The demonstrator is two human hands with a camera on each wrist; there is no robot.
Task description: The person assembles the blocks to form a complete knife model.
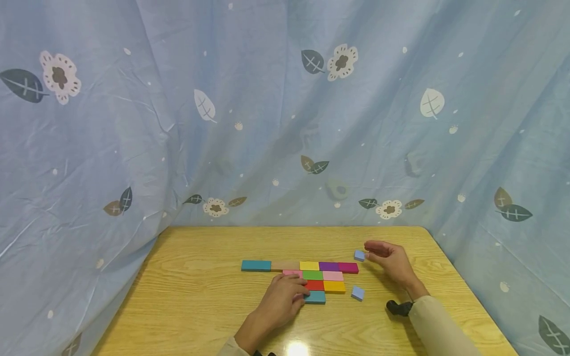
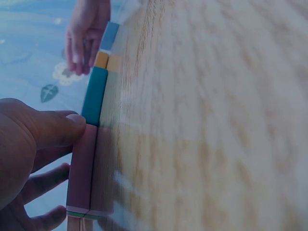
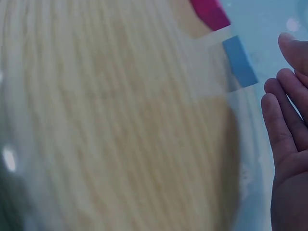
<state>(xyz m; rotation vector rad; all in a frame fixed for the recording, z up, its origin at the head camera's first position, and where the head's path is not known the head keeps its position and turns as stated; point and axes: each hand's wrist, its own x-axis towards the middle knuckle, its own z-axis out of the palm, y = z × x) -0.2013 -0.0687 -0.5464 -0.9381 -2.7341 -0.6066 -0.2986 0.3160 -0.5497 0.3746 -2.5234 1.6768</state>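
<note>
Flat coloured blocks form rows that shorten toward me: teal (image 1: 256, 266), plain wood, yellow (image 1: 309, 266), purple (image 1: 328, 266) and magenta (image 1: 348, 268) along the back. In front lie green (image 1: 312, 276), pink (image 1: 333, 276), red (image 1: 315, 285), orange (image 1: 334, 287) and a near teal block (image 1: 315, 297). My left hand (image 1: 279, 300) rests at the rows' left side, its thumb touching the block edges in the left wrist view and hiding part of them. My right hand (image 1: 392, 262), fingers extended, is beside a small blue block (image 1: 359, 255) and holds nothing.
Another small blue block (image 1: 357, 293) lies apart, right of the orange one. The wooden table (image 1: 187, 296) meets a blue patterned curtain (image 1: 267, 123) at the back and sides. Bare wood shows left of the rows.
</note>
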